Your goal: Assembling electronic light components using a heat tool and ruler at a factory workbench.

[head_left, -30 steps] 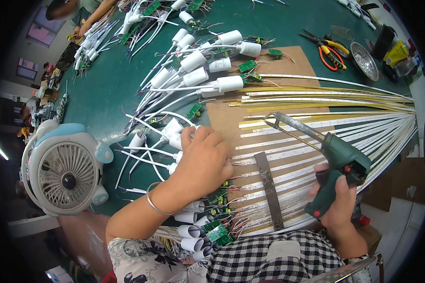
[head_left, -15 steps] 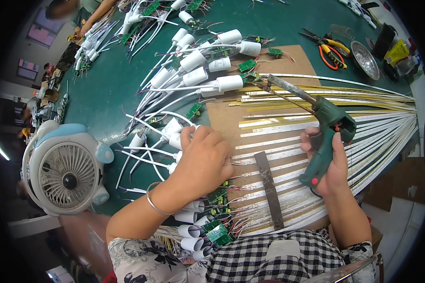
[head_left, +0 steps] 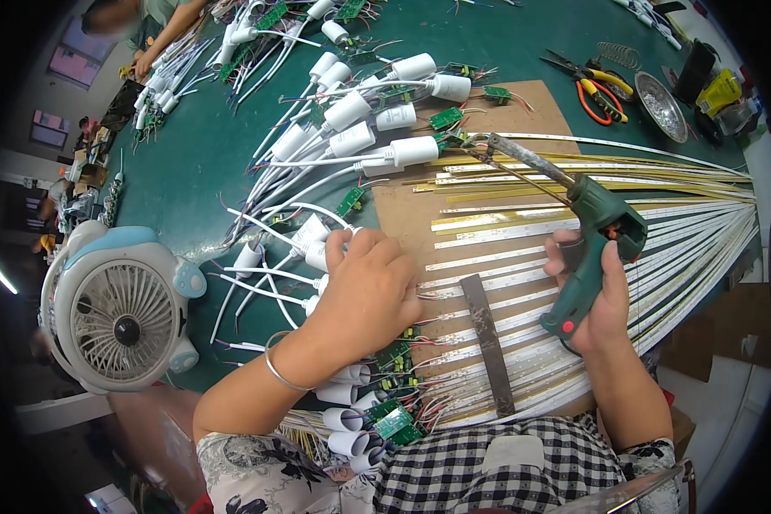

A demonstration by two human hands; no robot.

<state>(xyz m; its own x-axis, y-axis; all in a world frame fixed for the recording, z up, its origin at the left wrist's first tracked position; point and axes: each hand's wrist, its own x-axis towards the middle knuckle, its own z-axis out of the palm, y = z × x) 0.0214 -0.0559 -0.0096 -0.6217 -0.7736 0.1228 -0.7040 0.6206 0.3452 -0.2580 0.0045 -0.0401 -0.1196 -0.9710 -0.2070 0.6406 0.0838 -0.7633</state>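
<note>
My right hand (head_left: 610, 304) is closed round the handle of a green soldering gun (head_left: 604, 210). Its metal tip points up and left, close to a small green circuit board (head_left: 448, 142) beside a white cylindrical lamp socket (head_left: 415, 151). My left hand (head_left: 373, 287) is curled, knuckles up, at the left edge of a brown board (head_left: 394, 210). Its fingertips lie near thin wires by the ends of the white LED strips (head_left: 488, 278); what they pinch is hidden. More white sockets (head_left: 312, 230) with cables lie beside and partly under this hand.
A dark flat bar (head_left: 487, 343) lies across the strips. A blue-and-white fan (head_left: 122, 308) stands at left. Pliers (head_left: 598, 92) and a metal bowl (head_left: 662, 107) are at far right. Beyond far-left piles of sockets (head_left: 158, 86), another person's hand (head_left: 144, 62) is at work.
Almost nothing differs. Both hands and the soldering gun stay in place, apart from a very slight shift of the whole view.
</note>
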